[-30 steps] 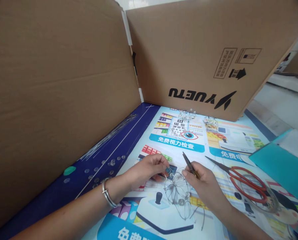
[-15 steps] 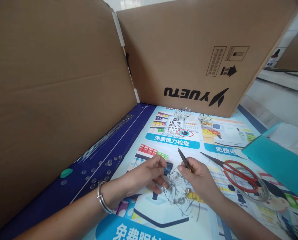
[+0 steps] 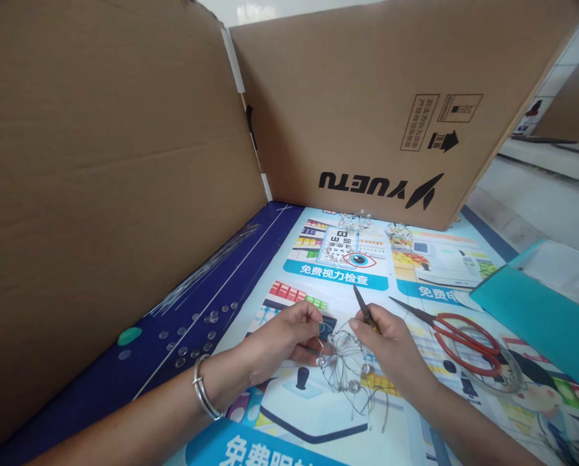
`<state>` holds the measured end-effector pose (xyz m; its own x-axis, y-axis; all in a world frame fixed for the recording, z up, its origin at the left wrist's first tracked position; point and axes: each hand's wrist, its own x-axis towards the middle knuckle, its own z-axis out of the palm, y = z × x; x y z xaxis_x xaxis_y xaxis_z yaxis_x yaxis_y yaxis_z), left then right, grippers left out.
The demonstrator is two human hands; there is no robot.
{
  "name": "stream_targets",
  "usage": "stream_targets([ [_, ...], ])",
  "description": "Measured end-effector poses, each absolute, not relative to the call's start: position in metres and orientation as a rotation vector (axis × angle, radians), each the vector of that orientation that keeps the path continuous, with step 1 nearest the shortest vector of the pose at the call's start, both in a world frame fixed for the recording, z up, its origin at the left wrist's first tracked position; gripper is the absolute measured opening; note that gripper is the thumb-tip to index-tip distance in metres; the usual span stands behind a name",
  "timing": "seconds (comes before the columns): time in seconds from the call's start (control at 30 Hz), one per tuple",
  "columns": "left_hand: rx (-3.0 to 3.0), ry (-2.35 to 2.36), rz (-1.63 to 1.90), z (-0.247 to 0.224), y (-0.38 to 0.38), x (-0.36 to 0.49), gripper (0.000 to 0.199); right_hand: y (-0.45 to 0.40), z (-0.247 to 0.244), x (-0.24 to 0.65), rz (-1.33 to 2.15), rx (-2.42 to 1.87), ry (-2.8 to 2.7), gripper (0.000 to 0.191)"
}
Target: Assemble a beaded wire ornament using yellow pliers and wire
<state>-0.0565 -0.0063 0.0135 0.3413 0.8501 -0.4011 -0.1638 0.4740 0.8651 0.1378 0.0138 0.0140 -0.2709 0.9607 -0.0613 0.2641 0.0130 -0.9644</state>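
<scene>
My left hand point(image 3: 289, 336), with a silver bangle at its wrist, pinches the left side of a round wire piece point(image 3: 345, 362) with clear beads around its rim. Loose wire ends trail from its lower right. In my right hand point(image 3: 391, 340) is a slim dark pointed tool point(image 3: 364, 305), tip pointing up and left; the hand is close to the wire piece's upper right edge. Red-handled scissors point(image 3: 469, 340) lie to the right of my right hand, over a clear ring-shaped coil point(image 3: 515, 375).
Cardboard panels point(image 3: 357, 97) stand behind and on the left. Straight wires point(image 3: 202, 272), clear beads point(image 3: 212, 317) and a green disc point(image 3: 129, 336) lie at left. Beaded wire pieces point(image 3: 399, 235) lie at the back. A turquoise folder point(image 3: 537, 317) is at right.
The pointed tool in my right hand has shifted slightly right and stands a little steeper. The wire piece has turned or shifted slightly in my left fingers.
</scene>
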Motion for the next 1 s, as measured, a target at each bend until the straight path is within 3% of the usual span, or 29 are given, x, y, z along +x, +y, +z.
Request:
stream_targets([
  [1.0, 1.115, 1.016, 1.145, 0.001, 0.0, -0.053, 0.01, 0.01, 0.011, 0.135, 1.171, -1.351, -1.633, 0.023],
])
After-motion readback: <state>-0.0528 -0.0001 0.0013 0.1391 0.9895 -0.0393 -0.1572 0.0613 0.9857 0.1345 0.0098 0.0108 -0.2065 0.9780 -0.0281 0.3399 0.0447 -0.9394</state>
